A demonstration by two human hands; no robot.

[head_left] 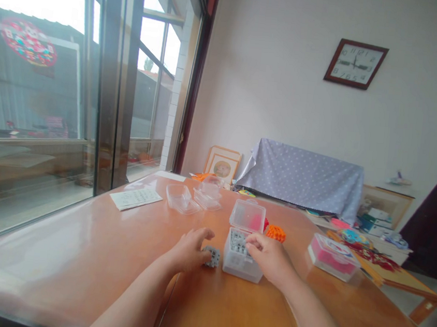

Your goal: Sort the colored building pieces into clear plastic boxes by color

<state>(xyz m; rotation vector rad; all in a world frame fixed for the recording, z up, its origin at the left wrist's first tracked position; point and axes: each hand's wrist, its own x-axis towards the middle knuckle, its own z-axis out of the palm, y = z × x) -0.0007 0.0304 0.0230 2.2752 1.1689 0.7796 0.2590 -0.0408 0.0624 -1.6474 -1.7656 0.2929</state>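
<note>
A clear plastic box [242, 266] with its lid [248, 216] raised stands on the table and has grey pieces [238, 241] inside. My right hand [269, 254] is over the box's right side, its fingers curled together at the grey pieces. Whatever they grip is hidden. To the left of the box, a small grey knobbly block piece [212, 256] sits at the tabletop. My left hand [192, 249] is beside that piece, thumb touching or just in front of it, index finger raised apart from the thumb.
Behind the box lie an orange lattice-like ball [275, 233] and a red piece [266, 223]. A closed box with pink contents [333, 256] stands at right. Clear empty containers [181, 199] and a printed sheet [135, 198] lie at back left on the brown table [115, 256].
</note>
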